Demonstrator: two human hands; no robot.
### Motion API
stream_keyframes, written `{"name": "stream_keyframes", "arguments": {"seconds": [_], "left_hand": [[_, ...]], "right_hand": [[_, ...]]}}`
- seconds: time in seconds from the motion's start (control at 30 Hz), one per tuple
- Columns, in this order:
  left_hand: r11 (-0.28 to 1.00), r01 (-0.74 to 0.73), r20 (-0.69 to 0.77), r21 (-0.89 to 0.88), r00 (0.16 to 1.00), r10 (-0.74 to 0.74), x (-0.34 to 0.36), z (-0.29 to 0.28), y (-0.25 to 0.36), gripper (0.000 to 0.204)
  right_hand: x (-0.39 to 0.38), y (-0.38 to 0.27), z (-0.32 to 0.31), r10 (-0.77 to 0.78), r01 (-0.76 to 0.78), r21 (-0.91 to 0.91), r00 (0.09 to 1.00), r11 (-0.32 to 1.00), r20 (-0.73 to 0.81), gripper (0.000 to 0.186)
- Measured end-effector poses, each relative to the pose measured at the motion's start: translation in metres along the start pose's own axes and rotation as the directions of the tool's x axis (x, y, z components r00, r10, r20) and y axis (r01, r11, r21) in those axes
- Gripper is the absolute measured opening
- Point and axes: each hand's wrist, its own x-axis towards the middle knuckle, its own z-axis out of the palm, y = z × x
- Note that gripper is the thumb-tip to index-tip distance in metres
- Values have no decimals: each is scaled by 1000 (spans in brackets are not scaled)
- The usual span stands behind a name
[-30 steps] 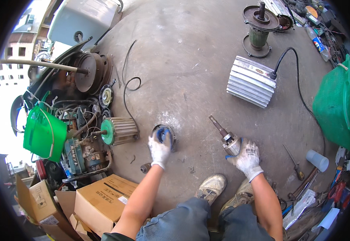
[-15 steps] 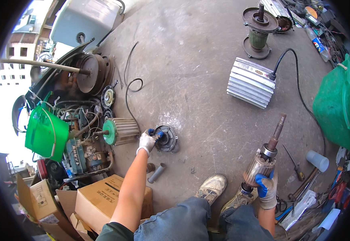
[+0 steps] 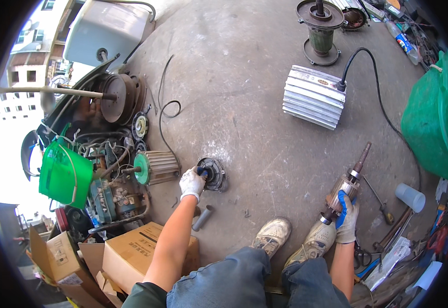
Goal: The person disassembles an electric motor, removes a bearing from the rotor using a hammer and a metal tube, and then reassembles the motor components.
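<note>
The concrete floor (image 3: 254, 123) was scuffed, a green plastic bucket (image 3: 54, 177) at left. The rotor (image 3: 344, 188), a lined metal cylinder on a stepped shaft, was near the right shoe (image 3: 313, 241), its long axis slanting away rightward. The right hand (image 3: 348, 220) had its fingers curled round it; the left hand (image 3: 193, 183) touched a round dark cover (image 3: 216, 175), finger spread too hidden to tell.

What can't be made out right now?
Head view:
Where the left hand meets the motor end cover: hidden by the hand itself.
Part of the motor rotor: covered by the right hand.
Upright shaft: tip cut off by the upper edge.
Large green tub: right side lost in the dark rim.
</note>
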Motion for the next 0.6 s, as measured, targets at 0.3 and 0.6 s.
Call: {"name": "stream_keyframes", "arguments": {"seconds": [0.3,0.6], "left_hand": [[994,6,53,112,999,-12,3,-15,14,26],[983,-28,61,180,998,17,3,-13,16,27]], "right_hand": [[15,3,9,40,-41,-24,998,999,-57,48],[14,-1,13,36,-35,7,997,999,-63,47]]}}
